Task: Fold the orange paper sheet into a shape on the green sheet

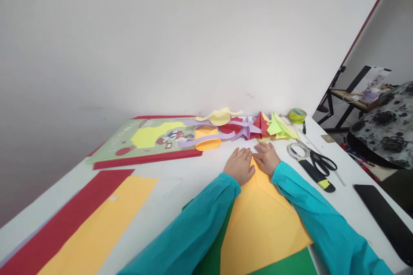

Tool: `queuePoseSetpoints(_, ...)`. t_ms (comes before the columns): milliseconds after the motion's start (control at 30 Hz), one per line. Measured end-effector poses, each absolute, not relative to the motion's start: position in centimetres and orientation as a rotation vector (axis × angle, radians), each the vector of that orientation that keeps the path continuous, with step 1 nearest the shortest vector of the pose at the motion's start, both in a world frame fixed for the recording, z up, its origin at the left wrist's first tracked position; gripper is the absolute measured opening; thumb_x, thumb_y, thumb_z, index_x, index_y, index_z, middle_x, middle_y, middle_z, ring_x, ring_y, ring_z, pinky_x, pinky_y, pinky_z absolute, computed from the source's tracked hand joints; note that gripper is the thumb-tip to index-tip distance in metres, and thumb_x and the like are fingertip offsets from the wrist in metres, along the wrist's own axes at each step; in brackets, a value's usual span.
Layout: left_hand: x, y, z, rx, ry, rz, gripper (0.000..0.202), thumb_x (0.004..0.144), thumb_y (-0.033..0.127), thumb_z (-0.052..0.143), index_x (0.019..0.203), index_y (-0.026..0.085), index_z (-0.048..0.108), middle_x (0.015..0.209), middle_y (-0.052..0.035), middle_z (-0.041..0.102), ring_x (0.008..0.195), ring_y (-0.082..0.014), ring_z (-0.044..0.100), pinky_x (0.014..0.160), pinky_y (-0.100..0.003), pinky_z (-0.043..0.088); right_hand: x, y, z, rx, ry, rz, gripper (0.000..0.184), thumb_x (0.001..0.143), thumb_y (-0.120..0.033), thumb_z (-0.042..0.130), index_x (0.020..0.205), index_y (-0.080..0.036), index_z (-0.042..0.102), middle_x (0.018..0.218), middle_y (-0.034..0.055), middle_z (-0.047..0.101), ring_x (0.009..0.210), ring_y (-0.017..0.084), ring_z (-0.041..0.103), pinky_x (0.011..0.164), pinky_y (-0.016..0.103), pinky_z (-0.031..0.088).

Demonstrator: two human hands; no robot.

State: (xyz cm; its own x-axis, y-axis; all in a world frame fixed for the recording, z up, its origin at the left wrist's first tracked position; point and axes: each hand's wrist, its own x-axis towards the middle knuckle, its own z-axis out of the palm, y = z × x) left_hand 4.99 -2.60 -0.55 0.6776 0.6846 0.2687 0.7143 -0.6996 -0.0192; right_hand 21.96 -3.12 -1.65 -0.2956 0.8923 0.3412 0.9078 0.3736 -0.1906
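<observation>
A yellow-orange sheet of paper [265, 232] with folded upper corners lies in front of me, narrowing to a tip at its far end. My left hand [238, 166] is at the left of that tip, its fingers together and pressed on the paper. From the right, my right hand [267, 159] grips the same tip, fingers bent in and close to the left ones. The hands cover most of the tip. Beneath the sheet, green paper [287, 263] shows along the lower and left edges.
Left are red [74, 210] and orange strips [106, 219]. Behind sits a decorated green board [129, 135] with paper circles and folded paper pieces [279, 126]. Rightward lie tape [298, 151], black scissors [319, 163], a box cutter [316, 176] and a black phone-like slab [383, 219]. A person [387, 124] is at far right.
</observation>
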Motion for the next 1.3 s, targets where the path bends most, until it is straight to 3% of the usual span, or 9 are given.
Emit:
queuePoseSetpoints(400, 4.8, -2.5, -0.2, -2.767, -1.112, -0.321, 0.052, 0.090, 0.035, 0.044, 0.133, 0.006, 0.052, 0.138, -0.0135, 0.053, 0.128, -0.0292, 0.044, 0.113, -0.048, 0.026, 22.4, -3.5, -2.0, -1.506, -2.277, -0.074, 0.024, 0.084, -0.025, 0.056, 0.097, -0.027, 0.075, 0.122, 0.0096, 0.064, 0.125, 0.031, 0.046, 0.106, 0.060, 0.024)
queuePoseSetpoints(667, 4.6, -2.3, -0.6, -2.757, -1.108, -0.318, 0.050, 0.095, 0.041, 0.039, 0.136, 0.013, 0.050, 0.140, -0.0118, 0.051, 0.130, -0.0285, 0.043, 0.113, -0.049, 0.026, 23.1, -5.0, -2.1, -1.470, -2.282, -0.060, 0.024, 0.085, -0.025, 0.055, 0.096, -0.026, 0.076, 0.119, 0.0093, 0.066, 0.122, 0.031, 0.049, 0.104, 0.061, 0.028)
queuePoseSetpoints(900, 4.2, -2.1, -0.5, -2.749, -1.092, -0.304, 0.047, 0.095, 0.039, 0.039, 0.135, 0.017, 0.051, 0.140, -0.0086, 0.052, 0.131, -0.0292, 0.043, 0.113, -0.050, 0.026, 22.9, -5.8, -1.9, -1.456, -2.307, -0.062, 0.025, 0.088, -0.028, 0.054, 0.103, -0.026, 0.074, 0.123, 0.0098, 0.064, 0.123, 0.031, 0.048, 0.103, 0.060, 0.031)
queuePoseSetpoints(1100, 3.4, -1.4, -0.4, -2.748, -1.160, -0.274, 0.049, 0.096, 0.039, 0.036, 0.136, 0.015, 0.050, 0.142, -0.0105, 0.050, 0.132, -0.0312, 0.041, 0.113, -0.053, 0.025, 22.4, -6.0, -1.6, -1.576, -2.339, -0.043, 0.034, 0.092, -0.034, 0.053, 0.122, -0.026, 0.065, 0.141, 0.0129, 0.049, 0.133, 0.036, 0.036, 0.105, 0.063, 0.027)
queuePoseSetpoints(1300, 3.2, -1.4, -0.4, -2.763, -1.195, -0.281, 0.050, 0.095, 0.040, 0.037, 0.138, 0.016, 0.047, 0.143, -0.0103, 0.049, 0.134, -0.0318, 0.039, 0.113, -0.055, 0.025, 22.8, -5.7, -1.8, -1.484, -2.343, -0.030, 0.027, 0.092, -0.035, 0.053, 0.108, -0.027, 0.073, 0.133, 0.0106, 0.057, 0.131, 0.034, 0.039, 0.105, 0.061, 0.027)
